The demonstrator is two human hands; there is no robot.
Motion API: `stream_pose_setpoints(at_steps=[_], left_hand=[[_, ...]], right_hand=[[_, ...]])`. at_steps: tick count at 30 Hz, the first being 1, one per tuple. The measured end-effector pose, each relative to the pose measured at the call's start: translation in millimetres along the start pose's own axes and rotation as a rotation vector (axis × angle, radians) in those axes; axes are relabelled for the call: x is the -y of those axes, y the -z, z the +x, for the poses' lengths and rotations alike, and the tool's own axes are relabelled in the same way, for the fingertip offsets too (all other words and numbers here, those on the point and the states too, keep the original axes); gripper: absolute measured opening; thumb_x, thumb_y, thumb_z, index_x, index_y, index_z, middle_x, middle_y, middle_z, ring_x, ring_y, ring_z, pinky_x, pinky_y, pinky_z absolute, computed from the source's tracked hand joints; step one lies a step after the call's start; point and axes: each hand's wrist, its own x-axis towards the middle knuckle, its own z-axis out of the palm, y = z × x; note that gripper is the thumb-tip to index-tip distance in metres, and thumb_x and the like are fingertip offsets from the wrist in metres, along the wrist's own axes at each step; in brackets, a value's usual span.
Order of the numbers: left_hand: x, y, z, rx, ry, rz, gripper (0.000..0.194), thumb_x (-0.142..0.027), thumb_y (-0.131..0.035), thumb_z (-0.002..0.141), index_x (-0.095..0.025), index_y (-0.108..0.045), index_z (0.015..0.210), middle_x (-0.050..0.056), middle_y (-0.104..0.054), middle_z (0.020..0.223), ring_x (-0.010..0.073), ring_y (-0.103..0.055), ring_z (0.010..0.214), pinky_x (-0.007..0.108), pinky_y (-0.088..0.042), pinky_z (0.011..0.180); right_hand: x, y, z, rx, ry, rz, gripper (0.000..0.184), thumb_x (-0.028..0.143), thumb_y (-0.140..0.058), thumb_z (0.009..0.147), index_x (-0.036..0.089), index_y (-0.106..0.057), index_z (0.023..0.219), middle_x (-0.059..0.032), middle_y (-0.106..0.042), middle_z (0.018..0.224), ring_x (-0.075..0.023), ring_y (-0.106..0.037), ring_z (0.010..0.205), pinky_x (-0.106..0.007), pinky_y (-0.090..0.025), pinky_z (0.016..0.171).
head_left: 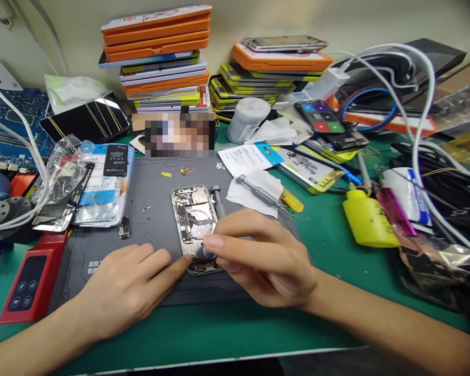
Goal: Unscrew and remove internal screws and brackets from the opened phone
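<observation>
An opened phone (194, 219) with its insides showing lies on a dark grey work mat (149, 183). My right hand (258, 256) pinches a small grey screwdriver (206, 254) upright over the phone's lower end. My left hand (129, 284) rests on the mat, fingers stretched out, fingertips touching the phone's lower left corner. A second grey screwdriver (218, 201) lies along the phone's right side. Small parts (124, 227) are scattered on the mat to the left.
Stacks of orange and yellow phone boxes (160, 52) stand at the back wall. A yellow bottle (366, 219), white cables (419, 120), a red device (33, 277) and a battery pack (113, 159) crowd the green table (317, 224). Another screwdriver (258, 193) lies on white paper.
</observation>
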Motion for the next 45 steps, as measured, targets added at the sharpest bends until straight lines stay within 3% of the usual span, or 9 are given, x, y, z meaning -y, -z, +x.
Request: stream_pose_setpoints(at_steps=[9,20,33,45], left_hand=[[0.9,0.2,-1.2,0.0,-0.004,-0.012,0.024,-0.018,-0.047,0.115,-0.013,-0.065,0.13,0.0,-0.074,0.088,0.0171,-0.064,0.067,0.034,-0.048,0.058],[-0.6,1.4,0.3,0.0,0.0,-0.012,0.023,-0.018,-0.047,0.116,-0.014,-0.063,0.131,0.0,-0.075,0.088,0.0174,-0.063,0.066,0.035,-0.047,0.057],[-0.2,0.3,-0.7,0.003,0.0,-0.009,0.024,-0.018,-0.047,0.115,-0.013,-0.065,0.13,0.001,-0.075,0.088,0.0167,-0.064,0.066,0.034,-0.048,0.058],[-0.3,0.5,-1.4,-0.008,-0.004,-0.012,0.023,-0.018,-0.049,0.115,-0.013,-0.066,0.129,0.001,-0.073,0.086,0.0166,-0.064,0.067,0.033,-0.048,0.059]], right_hand=[[0.4,0.1,0.1,-0.002,-0.006,0.009,0.042,0.006,-0.053,0.102,0.017,-0.065,0.14,-0.0102,-0.075,0.106,-0.0187,-0.074,0.09,-0.031,-0.067,0.075],[1.2,-0.5,-0.5,-0.009,0.018,-0.042,0.03,0.007,-0.052,0.104,0.014,-0.069,0.128,-0.0102,-0.072,0.104,-0.0172,-0.071,0.085,-0.029,-0.065,0.071],[0.7,-1.3,-0.5,-0.01,-0.006,-0.046,0.04,0.006,-0.054,0.102,0.017,-0.066,0.138,-0.0105,-0.075,0.107,-0.0182,-0.075,0.09,-0.029,-0.068,0.075],[0.6,-2.9,3.3,-0.025,0.005,-0.066,0.025,0.009,-0.06,0.104,0.016,-0.07,0.126,-0.0072,-0.074,0.1,-0.0149,-0.072,0.083,-0.026,-0.065,0.073]])
